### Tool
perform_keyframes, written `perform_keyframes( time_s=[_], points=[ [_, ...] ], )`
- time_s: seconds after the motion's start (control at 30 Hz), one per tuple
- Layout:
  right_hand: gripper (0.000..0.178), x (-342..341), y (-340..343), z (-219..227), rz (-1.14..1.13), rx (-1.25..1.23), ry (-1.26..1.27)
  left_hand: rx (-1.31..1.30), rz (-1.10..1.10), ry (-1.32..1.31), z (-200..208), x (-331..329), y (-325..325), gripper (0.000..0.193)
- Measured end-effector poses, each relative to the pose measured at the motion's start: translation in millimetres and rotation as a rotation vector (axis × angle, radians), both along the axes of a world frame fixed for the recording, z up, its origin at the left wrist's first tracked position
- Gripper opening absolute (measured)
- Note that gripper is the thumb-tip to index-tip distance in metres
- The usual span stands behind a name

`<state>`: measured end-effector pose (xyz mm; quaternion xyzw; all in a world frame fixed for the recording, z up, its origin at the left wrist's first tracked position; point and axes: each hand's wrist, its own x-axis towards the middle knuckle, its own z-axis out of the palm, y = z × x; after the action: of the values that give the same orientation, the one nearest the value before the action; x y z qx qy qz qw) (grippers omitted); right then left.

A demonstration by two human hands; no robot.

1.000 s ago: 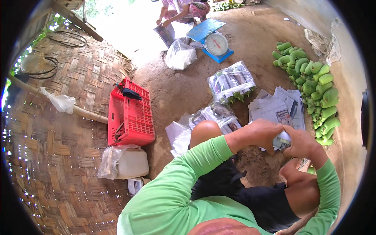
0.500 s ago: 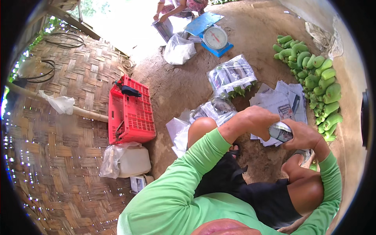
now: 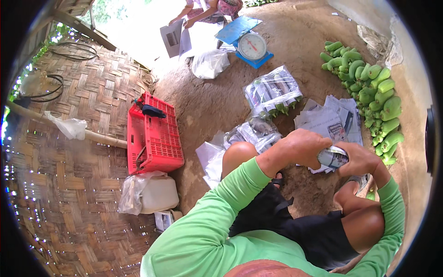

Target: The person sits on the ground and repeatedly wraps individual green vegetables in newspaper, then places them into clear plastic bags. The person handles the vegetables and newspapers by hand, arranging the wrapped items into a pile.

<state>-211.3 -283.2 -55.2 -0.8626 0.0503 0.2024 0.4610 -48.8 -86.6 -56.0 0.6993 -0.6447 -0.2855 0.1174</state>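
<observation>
Between my two hands is a roll of printed newspaper (image 3: pixel 333 158); what lies inside it is hidden. My left hand (image 3: pixel 303 147) is closed round its left end, the thumb toward me. My right hand (image 3: pixel 359 159) curls round the other end. Just beyond them, a loose stack of newspaper sheets (image 3: pixel 319 119) lies on the dirt floor. To the right, a long pile of green, elongated vegetables (image 3: pixel 379 104) runs along the wall. A clear plastic bag (image 3: pixel 273 88) beyond my left hand holds several newspaper-wrapped rolls with green ends poking out.
Clear plastic bags (image 3: pixel 214 159) lie by my left knee. A red plastic crate (image 3: pixel 159 134) and a whitish jerrycan (image 3: pixel 159 195) stand along the woven bamboo wall (image 3: pixel 87 161). Farther off are a blue dial scale (image 3: pixel 251 46), a white bag (image 3: pixel 210 63) and a crouching person handling a cardboard box (image 3: pixel 173 40).
My hands keep hold of the newspaper roll and have shifted only slightly. The other person's box has swung left and its flaps have spread apart.
</observation>
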Motion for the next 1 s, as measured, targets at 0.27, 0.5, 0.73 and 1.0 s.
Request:
perform_keyframes(
  time_s=[0.27,0.5,0.73,1.0],
  points=[
    [0.062,4,-1,9,-0.005,0.0,0.008,-0.05,0.006,-0.032,3,5,0,0.055],
    [0.064,5,6,15,-0.017,-0.018,0.03,-0.065,0.001,-0.05,2,4,4,0.056],
    [0.067,6,7,14,0.0,-0.019,-0.004,-0.001,0.01,-0.028,11,8,5,0.06],
    [0.072,4,7,10,0.005,-0.015,-0.035,-0.006,0.003,0.003,13,11,7,0.061]
  ],
)
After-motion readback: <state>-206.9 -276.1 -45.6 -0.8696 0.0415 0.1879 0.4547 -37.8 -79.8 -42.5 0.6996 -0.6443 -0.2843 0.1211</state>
